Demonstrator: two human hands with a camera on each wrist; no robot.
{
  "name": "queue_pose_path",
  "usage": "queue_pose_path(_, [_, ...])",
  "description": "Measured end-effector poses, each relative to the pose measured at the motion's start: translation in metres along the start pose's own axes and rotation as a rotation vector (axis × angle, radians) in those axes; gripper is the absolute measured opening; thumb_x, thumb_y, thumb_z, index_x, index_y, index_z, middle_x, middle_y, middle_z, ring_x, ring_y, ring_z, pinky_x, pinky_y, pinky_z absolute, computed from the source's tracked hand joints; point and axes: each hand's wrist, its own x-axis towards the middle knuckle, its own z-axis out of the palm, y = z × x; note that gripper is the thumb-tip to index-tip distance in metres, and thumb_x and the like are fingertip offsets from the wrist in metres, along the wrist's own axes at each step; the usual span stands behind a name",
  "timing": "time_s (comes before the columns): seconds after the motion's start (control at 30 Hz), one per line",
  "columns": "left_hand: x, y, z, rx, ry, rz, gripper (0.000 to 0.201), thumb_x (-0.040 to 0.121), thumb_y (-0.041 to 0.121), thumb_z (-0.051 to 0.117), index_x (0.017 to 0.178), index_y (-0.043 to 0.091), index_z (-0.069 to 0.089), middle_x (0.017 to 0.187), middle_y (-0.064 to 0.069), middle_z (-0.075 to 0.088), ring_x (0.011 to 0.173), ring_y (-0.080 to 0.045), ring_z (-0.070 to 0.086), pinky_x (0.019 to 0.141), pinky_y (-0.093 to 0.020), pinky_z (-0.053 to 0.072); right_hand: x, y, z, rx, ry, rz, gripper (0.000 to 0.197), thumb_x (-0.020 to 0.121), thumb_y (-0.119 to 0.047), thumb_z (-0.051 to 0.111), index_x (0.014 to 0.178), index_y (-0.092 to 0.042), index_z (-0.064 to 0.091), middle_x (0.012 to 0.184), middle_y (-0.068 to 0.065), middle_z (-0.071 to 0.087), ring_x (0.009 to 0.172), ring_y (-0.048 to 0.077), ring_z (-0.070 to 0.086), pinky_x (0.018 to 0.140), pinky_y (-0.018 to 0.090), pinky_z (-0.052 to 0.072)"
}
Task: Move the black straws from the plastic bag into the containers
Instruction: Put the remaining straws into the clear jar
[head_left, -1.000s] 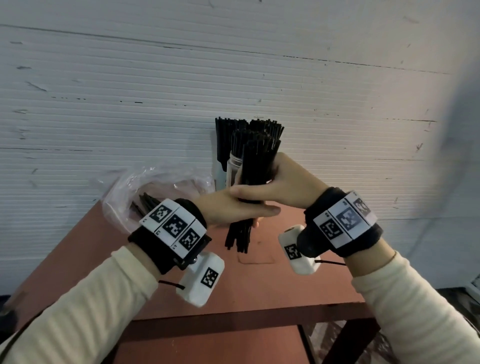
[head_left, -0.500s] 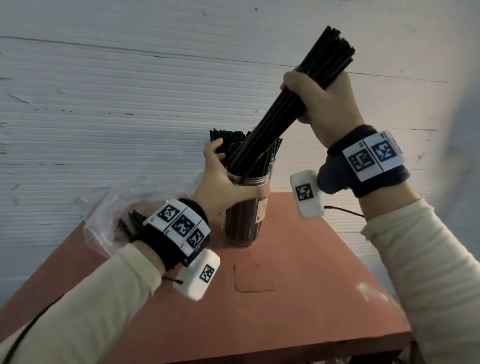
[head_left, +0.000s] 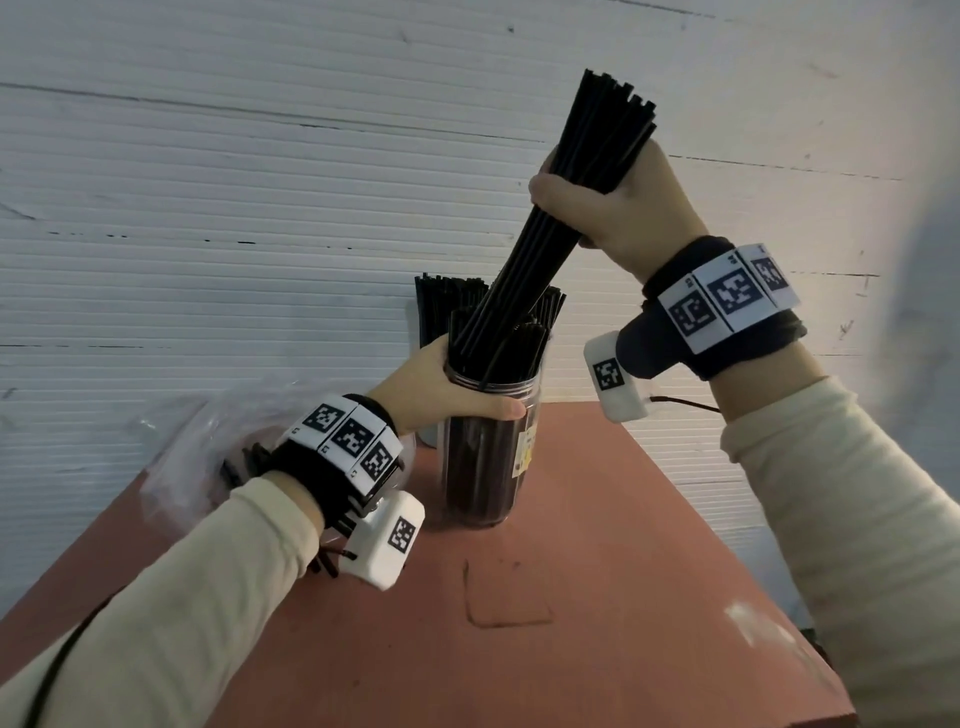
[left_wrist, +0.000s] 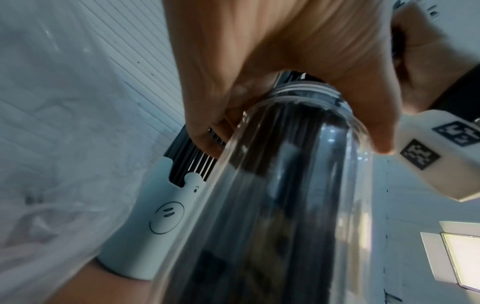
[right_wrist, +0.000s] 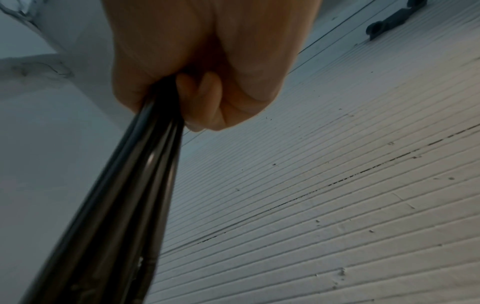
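Right hand (head_left: 618, 208), fisted round the straws (head_left: 545, 244), is now feeding them (tilted toward 1 o'clock) into the jar (head_left: 488, 447); left hand (head_left: 441, 389) is gripping its rim.

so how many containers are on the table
2. A clear jar stands mid-table, its rim gripped by the left hand. A pale holder full of straws stands just behind it by the wall. More may be hidden behind the plastic bag.
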Motion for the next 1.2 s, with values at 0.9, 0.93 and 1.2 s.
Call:
queue_pose_path(0.9, [-0.008, 0.000, 0.001, -0.346, -0.102, -0.114, 0.097, 0.055, 0.071, 0.076, 0.133, 0.018, 0.053, 0.119, 0.001, 0.069, 0.112, -0.015, 0.065, 0.091, -0.030, 0.053, -0.012, 0.003, -0.010, 0.099, -0.012, 0.048, 0.031, 0.087, -0.015, 0.062, 0.085, 0.015, 0.053, 0.075, 0.018, 0.048, 0.066, 0.028, 0.046, 0.058, 0.038, 0.037])
queue_pose_path(0.93, [-0.008, -0.001, 0.002, -0.346, -0.097, -0.125, 0.088, 0.063, 0.068, 0.074, 0.133, 0.020, 0.054, 0.120, 0.001, 0.069, 0.112, -0.016, 0.065, 0.091, -0.032, 0.054, -0.013, 0.004, -0.009, 0.095, -0.018, 0.050, 0.032, 0.087, -0.015, 0.063, 0.086, 0.015, 0.053, 0.076, 0.018, 0.049, 0.066, 0.028, 0.047, 0.058, 0.038, 0.038])
queue_pose_path(1.2, [-0.007, -0.006, 0.003, -0.330, -0.060, -0.127, 0.074, 0.059, 0.043, 0.076, 0.127, 0.025, 0.055, 0.116, 0.000, 0.070, 0.112, -0.019, 0.064, 0.093, -0.037, 0.051, -0.017, 0.015, 0.005, -0.042, -0.183, 0.072, 0.036, 0.088, -0.022, 0.067, 0.085, 0.013, 0.058, 0.071, 0.019, 0.054, 0.064, 0.016, 0.054, 0.055, 0.024, 0.042])
